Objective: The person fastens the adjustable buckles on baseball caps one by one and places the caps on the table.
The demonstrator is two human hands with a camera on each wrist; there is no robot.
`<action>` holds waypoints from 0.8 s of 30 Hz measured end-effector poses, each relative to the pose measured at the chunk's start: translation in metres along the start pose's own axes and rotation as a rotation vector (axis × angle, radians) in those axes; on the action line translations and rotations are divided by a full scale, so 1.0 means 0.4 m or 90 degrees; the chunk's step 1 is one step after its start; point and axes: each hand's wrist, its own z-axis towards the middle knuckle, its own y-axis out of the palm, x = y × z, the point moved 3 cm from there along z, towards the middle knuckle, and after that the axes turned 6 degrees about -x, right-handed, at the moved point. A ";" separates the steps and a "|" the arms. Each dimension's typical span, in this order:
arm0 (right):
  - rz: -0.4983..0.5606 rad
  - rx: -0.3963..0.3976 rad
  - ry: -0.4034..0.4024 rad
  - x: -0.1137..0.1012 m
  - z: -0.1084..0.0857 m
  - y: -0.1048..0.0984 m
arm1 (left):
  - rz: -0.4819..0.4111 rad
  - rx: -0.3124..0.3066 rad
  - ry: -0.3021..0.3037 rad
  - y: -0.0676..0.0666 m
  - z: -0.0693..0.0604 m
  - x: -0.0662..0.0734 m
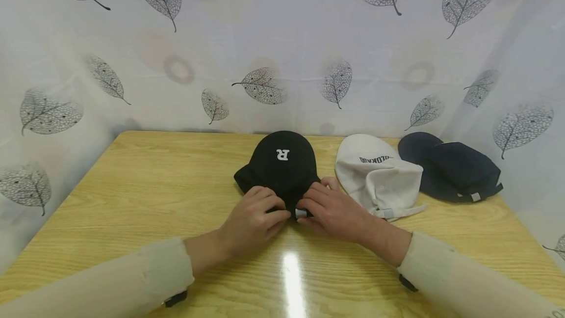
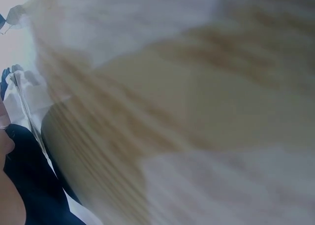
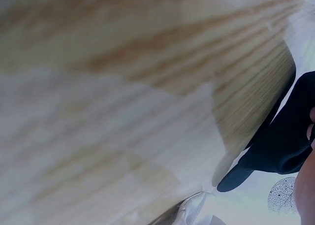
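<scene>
A black baseball cap (image 1: 282,166) with a white letter R lies on the table in the head view, its back strap toward me. My left hand (image 1: 256,212) pinches the strap's left side with thumb and fingers. From the other side, my right hand (image 1: 331,207) grips the strap beside its small silver buckle (image 1: 301,213). The fingers cover most of the strap. In the left wrist view the black cap (image 2: 32,171) shows at the left edge beside part of the hand. At the right edge of the right wrist view, the cap (image 3: 280,141) appears beside the fingers.
Right of the black cap lies a white cap (image 1: 375,175) with dark lettering, its strap end sticking out. Beyond it a dark navy cap (image 1: 463,168) overlaps its edge. The wooden table (image 1: 132,185) meets a leaf-patterned curtain (image 1: 287,28) at the back and sides.
</scene>
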 end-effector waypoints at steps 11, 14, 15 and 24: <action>0.002 0.006 -0.002 -0.002 0.002 -0.002 | 0.006 -0.001 0.005 0.004 0.013 0.007; 0.008 0.008 -0.002 -0.001 0.002 -0.003 | 0.005 0.002 0.004 0.006 0.015 0.008; 0.010 0.008 -0.002 0.000 0.002 -0.004 | 0.005 0.003 0.003 0.006 0.016 0.008; 0.016 0.011 -0.006 0.001 0.002 -0.004 | -0.011 0.011 -0.012 0.001 0.015 0.006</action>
